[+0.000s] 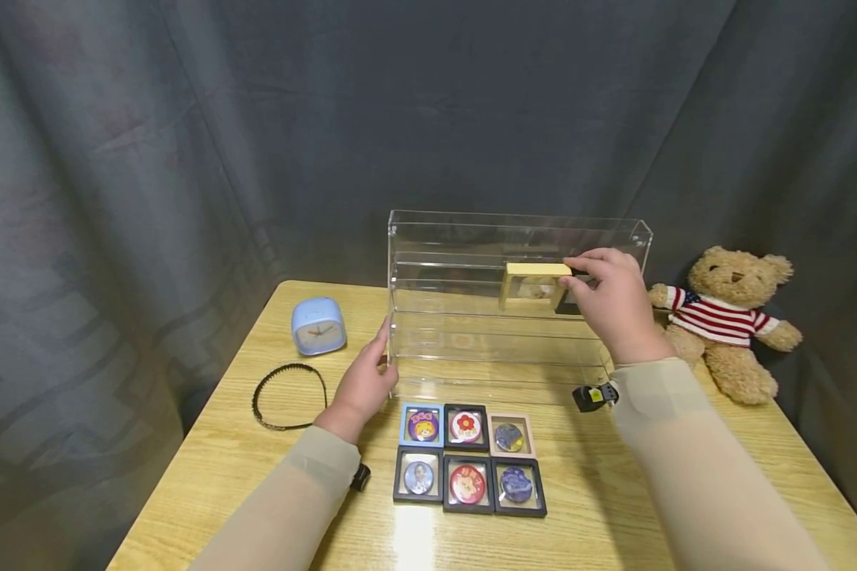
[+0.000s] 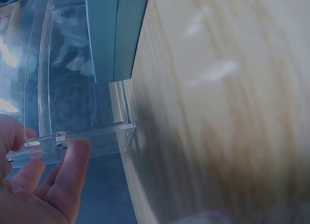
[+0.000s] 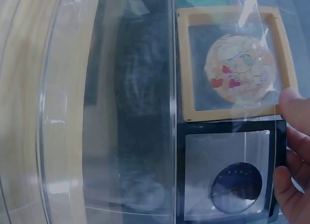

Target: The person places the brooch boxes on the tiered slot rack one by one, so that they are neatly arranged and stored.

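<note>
A clear acrylic display rack (image 1: 471,214) stands upright on the table. My left hand (image 1: 363,382) holds its left side, and in the left wrist view the fingers (image 2: 72,173) curl around the clear edge. On an upper tier of the rack, my right hand (image 1: 610,297) pinches the top right corner of a yellow-framed badge (image 1: 536,270). Right beside it is a black-framed badge (image 3: 181,185), partly covered by the hand in the head view, with fingertips (image 3: 283,178) at its upper edge. Several framed round badges (image 1: 466,424) lie in two rows before the rack.
A blue alarm clock (image 1: 318,325) and a thin black loop (image 1: 257,404) lie left of the rack. A teddy bear (image 1: 732,321) in a striped sweater sits to the right. Grey curtain (image 1: 428,103) hangs behind the wooden table (image 1: 207,476).
</note>
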{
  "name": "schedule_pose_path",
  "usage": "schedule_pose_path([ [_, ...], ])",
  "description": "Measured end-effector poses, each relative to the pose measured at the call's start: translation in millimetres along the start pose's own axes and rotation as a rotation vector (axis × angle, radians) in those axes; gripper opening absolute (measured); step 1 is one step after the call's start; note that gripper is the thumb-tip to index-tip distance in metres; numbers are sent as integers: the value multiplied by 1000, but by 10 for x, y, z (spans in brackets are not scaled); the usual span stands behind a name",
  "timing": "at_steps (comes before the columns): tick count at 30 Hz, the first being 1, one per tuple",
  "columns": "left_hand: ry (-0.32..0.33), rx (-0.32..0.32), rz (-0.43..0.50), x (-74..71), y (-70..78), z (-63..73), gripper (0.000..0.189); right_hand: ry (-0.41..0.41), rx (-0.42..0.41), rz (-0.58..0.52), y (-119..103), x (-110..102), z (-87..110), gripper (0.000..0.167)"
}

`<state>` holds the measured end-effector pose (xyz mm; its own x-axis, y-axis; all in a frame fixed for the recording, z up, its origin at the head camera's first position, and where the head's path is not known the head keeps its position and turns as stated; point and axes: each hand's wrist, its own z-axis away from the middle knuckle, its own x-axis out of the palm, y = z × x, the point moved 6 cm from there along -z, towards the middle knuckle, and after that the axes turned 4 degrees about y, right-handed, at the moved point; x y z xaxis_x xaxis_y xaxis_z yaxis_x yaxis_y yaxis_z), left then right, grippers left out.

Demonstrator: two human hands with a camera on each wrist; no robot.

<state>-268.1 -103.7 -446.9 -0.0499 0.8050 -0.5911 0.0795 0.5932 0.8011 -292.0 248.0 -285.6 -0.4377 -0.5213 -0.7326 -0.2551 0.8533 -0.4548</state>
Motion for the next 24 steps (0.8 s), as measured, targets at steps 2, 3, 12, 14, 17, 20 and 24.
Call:
schedule_pose_path([
  [2, 0, 1, 1, -2, 1, 2, 87, -1, -12, 16, -6, 4, 7, 36],
  [3, 0, 3, 1, -2, 2, 3, 87, 1, -16, 21, -7, 3, 9, 35],
  [12, 2, 4, 5, -4, -9, -3, 87, 18, -53, 45, -16, -1, 25, 35],
  [14, 2, 0, 4, -4, -13, -4, 87, 16, -49, 43, -12, 2, 40, 34],
  [17, 3, -2, 2, -2, -19, -5, 87, 9, -43, 38, -11, 3, 70, 35],
  [20, 4, -2, -2, -3, -24, -3, 87, 3, -47, 23, -10, -6, 111, 36],
  [24, 7, 1, 0, -5, -20, 1, 86, 8, -72, -4, -9, -37, 202, 38],
])
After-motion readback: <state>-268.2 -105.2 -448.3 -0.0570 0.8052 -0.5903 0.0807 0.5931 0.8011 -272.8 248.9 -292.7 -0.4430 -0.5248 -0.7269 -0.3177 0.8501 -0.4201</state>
